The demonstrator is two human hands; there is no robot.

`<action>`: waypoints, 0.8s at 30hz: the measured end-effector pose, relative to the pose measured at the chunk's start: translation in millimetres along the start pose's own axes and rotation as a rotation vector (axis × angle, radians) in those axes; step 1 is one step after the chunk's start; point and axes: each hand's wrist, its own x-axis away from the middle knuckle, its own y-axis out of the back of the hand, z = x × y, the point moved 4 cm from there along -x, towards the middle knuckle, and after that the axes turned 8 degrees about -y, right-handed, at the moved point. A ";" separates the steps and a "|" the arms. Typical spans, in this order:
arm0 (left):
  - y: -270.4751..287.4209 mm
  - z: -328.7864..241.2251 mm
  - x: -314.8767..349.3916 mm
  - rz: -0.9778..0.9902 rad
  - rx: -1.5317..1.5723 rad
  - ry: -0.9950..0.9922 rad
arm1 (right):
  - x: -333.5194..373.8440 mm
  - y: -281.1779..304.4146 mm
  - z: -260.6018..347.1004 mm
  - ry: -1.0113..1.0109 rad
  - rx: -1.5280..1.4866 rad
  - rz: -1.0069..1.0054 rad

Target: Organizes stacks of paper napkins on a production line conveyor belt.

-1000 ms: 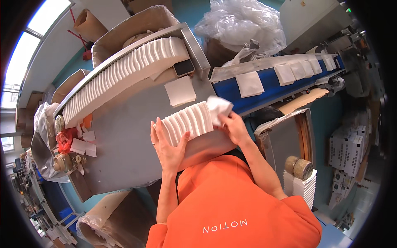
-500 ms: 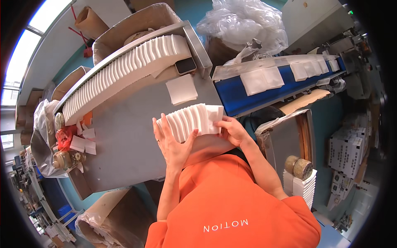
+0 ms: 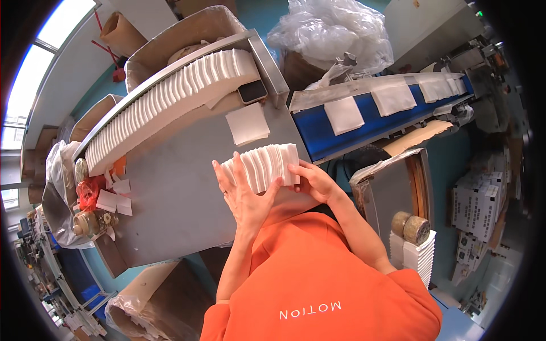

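Left hand (image 3: 244, 196): fingers spread wide, laid against the left part and near side of a napkin stack (image 3: 264, 165). Right hand (image 3: 315, 182): narrow, thumb and fingers pinching the stack's right end (lower fingertips partly hidden). Stack is white, folded napkins standing on edge in a row, between the hands, close to the person's orange top (image 3: 324, 273), at the near edge of the grey table (image 3: 176, 199). Just beyond it, a loose napkin (image 3: 248, 124) lies flat on the table; past that, a dark phone (image 3: 252, 91) at the end of a long napkin row (image 3: 170, 105), which runs along a metal rail. Right of the table, a blue belt (image 3: 310, 136) carries more flat napkins (image 3: 344, 115). Far left of the table: red plastic bag (image 3: 90, 191), paper scraps (image 3: 115, 202). Lower right, two brown rolls (image 3: 410, 228) sit on another napkin pile (image 3: 418, 258).
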 end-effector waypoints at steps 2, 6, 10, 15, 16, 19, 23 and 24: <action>0.9 1.4 0.0 -0.009 0.003 -0.012 | -2.3 11.1 -1.1 0.061 -0.036 -0.121; -4.1 4.2 -0.3 0.000 0.071 -0.032 | -3.3 21.8 12.2 0.273 -0.228 -0.314; -12.3 0.6 0.5 0.013 0.165 -0.077 | 2.5 -34.1 16.6 0.413 0.520 -0.335; -5.4 -4.6 0.7 -0.008 0.002 -0.033 | -8.3 -13.3 1.3 0.197 0.054 -0.128; -5.5 -2.4 0.1 -0.008 0.008 -0.037 | -7.2 -4.9 -5.1 0.045 -0.028 -0.068; -6.6 -1.1 -1.5 -0.013 0.037 -0.036 | -9.1 21.8 -9.7 0.134 0.044 -0.213; -6.8 -3.2 0.4 -0.008 0.180 -0.034 | -2.1 25.1 9.5 0.295 -0.150 -0.320; -9.2 -3.6 0.7 0.005 0.232 -0.040 | 0.0 14.2 13.2 0.274 -0.040 -0.357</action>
